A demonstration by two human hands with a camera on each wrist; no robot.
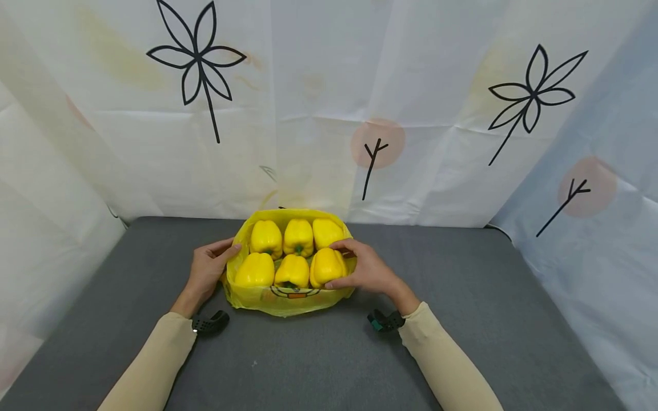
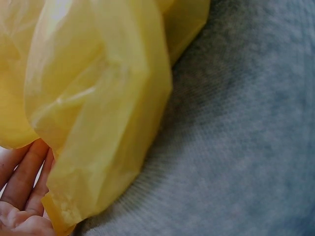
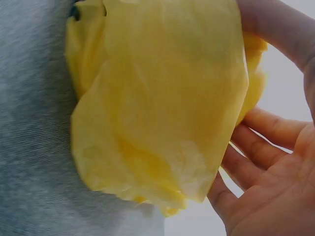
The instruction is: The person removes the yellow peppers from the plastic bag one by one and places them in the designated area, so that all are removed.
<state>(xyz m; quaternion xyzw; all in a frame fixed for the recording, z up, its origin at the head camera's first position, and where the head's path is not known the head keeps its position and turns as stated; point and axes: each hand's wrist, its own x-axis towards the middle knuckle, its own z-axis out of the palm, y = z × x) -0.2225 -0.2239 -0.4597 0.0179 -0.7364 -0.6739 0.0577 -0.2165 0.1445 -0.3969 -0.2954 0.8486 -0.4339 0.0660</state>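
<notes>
A thin yellow plastic bag (image 1: pixel 288 305) stands on the table with its mouth spread wide. Inside sit several yellow bell peppers, in a back row and a front row. My left hand (image 1: pixel 208 267) holds the bag's left edge, thumb at the rim; the left wrist view shows its fingers (image 2: pixel 27 174) behind the crinkled film. At the right end of the front row, my right hand (image 1: pixel 367 268) grips a yellow bell pepper (image 1: pixel 327 267) between thumb and fingers. Its thumb and fingers straddle the bag's right side in the right wrist view, where the film hides most of the pepper.
The grey cloth-covered table (image 1: pixel 293 365) extends around the bag on all sides. A white patterned curtain (image 1: pixel 313 85) hangs right behind the table's back edge, with more cloth at both sides. Dark bands (image 1: pixel 209 323) sit at both wrists.
</notes>
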